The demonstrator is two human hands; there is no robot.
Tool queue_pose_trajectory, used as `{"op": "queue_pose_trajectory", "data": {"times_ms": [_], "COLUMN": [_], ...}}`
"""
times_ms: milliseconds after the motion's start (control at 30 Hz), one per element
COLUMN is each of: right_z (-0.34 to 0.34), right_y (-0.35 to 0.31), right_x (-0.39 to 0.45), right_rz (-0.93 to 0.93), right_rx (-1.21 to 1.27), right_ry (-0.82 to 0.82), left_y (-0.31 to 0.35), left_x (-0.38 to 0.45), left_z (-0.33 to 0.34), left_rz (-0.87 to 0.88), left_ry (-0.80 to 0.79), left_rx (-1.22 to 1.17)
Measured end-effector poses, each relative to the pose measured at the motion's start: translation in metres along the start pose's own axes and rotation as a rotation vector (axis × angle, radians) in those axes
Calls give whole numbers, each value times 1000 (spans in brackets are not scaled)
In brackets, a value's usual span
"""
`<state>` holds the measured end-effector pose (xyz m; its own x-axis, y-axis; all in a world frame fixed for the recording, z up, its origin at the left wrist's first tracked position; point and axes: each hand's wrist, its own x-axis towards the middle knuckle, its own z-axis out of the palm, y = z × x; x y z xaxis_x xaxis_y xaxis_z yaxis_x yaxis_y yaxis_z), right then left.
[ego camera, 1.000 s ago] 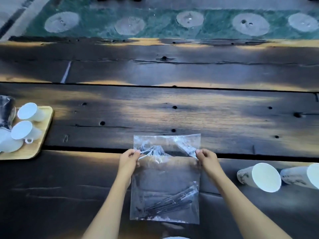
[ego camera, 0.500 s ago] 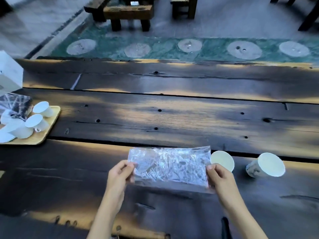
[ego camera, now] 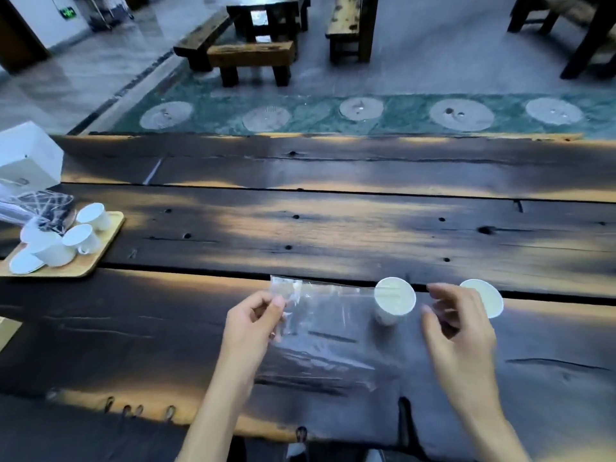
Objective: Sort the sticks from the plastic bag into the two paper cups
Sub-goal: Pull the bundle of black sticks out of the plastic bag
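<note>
Wide dark plank counter [ego camera: 333, 228], knotted and streaked with warm light, fills the view. On it, front and centre, the plastic bag [ego camera: 320, 325]: clear, crinkled, nearly see-through, its top edge lifted and its lower part lying on the wood. No sticks can be made out through the blurred film. Left hand [ego camera: 253, 328] has the bag's upper left corner, grip pinching the film between thumb and forefinger. Right hand [ego camera: 456, 331] hangs just off the bag's right side, grip spread, fingers curled loosely, touching nothing. Two white paper cups stand upright at the bag's right end: the near cup [ego camera: 393, 300] right at the bag's edge, the far cup [ego camera: 483, 296] partly hidden behind the right hand. No writing readable on the cups or bag.
</note>
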<state>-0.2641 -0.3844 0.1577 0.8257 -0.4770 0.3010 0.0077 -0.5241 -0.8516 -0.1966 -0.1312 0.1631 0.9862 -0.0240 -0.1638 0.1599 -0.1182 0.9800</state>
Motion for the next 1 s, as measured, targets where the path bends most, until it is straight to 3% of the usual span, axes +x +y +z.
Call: {"op": "queue_pose_trajectory", "data": {"times_ms": [100, 200, 333, 500, 733, 1000], "right_z": [18, 49, 70, 71, 71, 67], "right_y": [-41, -56, -58, -63, -73, -80], "right_x": [8, 14, 15, 17, 20, 33], "right_rz": [-402, -572, -568, -580, -577, -424], "right_rx": [-55, -131, -112, -87, -50, 32], "right_ry": [-238, -427, -518, -493, -371, -411], "left_y": [15, 23, 29, 30, 39, 41], "left_x": [-6, -10, -13, -11, -7, -6], "left_z": [6, 7, 3, -4, 5, -5], "left_rz": [90, 131, 195, 190, 244, 303], "left_ry": [-40, -97, -196, -279, -195, -290], "left_rx": [22, 9, 12, -8, -38, 54]}}
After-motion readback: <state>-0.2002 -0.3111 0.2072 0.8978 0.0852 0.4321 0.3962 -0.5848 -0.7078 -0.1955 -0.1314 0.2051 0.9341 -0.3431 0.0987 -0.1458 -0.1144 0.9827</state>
